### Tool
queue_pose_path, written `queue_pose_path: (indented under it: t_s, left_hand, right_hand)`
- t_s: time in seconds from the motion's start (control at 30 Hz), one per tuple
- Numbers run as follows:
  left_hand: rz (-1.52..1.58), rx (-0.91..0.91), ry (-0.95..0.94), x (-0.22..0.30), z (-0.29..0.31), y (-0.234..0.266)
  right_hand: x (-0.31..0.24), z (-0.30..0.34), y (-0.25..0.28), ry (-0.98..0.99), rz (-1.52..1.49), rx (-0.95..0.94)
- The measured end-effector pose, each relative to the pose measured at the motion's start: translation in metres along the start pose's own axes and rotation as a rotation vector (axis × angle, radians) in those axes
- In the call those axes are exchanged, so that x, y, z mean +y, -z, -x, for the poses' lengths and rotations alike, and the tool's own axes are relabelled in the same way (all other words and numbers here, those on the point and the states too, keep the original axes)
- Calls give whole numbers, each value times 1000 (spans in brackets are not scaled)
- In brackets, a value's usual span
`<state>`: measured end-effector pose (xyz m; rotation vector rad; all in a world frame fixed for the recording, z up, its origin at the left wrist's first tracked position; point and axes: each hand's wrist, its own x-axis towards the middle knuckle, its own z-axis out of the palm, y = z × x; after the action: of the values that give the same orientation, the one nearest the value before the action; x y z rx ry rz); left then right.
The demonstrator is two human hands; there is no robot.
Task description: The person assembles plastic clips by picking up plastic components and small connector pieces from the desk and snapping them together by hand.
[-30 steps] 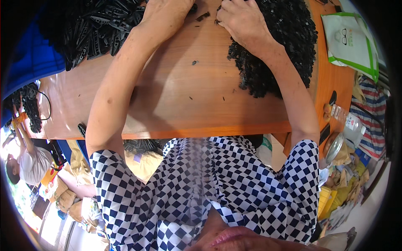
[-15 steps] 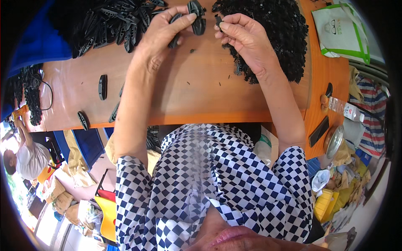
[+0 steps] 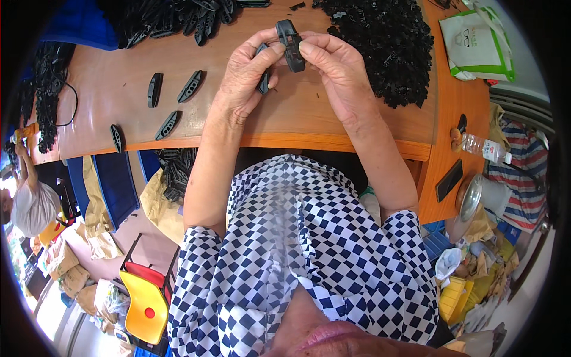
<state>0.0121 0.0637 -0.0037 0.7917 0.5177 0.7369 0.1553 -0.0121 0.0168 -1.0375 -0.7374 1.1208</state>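
Over the wooden table, my left hand (image 3: 242,77) pinches an elongated black plastic part (image 3: 287,34) with rounded ends, held nearly upright. A second similar black piece (image 3: 263,84) is tucked among the same hand's fingers. My right hand (image 3: 339,64) closes on the first part from its right side, thumb and fingertips pressed to its edge. Whether a small piece sits under those fingertips is hidden. Left of my forearm lie several slotted black oval parts, among them one nearest the table edge (image 3: 168,125) and one farther back (image 3: 190,87).
A heap of tiny black pieces (image 3: 392,59) covers the table's right side. Larger black parts (image 3: 202,18) are piled at the back left. A phone (image 3: 449,181), a plastic bottle (image 3: 483,147) and a white-green bag (image 3: 477,44) are at right. Another person (image 3: 35,205) is far left.
My hands have come together: the right hand, which pinched a small black piece apart from the left, now touches the black part. The view has shifted, showing more loose parts at left.
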Motion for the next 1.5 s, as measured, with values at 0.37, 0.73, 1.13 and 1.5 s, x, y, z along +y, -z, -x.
queue_pose_path:
  t_s: [0.37,0.73,1.13,1.5]
  left_hand:
    - [-162,43,-58,-8,6,2]
    - [-526,32,-171,-20,11,-2]
    - [-653,5,-228,-35,2,0]
    - [738,122,294,-23,18,19]
  right_hand:
    - [8,4,-4,29,53,26]
    - [23,2,6,-46,98,25]
    - [26,-5,16,-109,131,-58]
    - [24,4,28,-160,199,87]
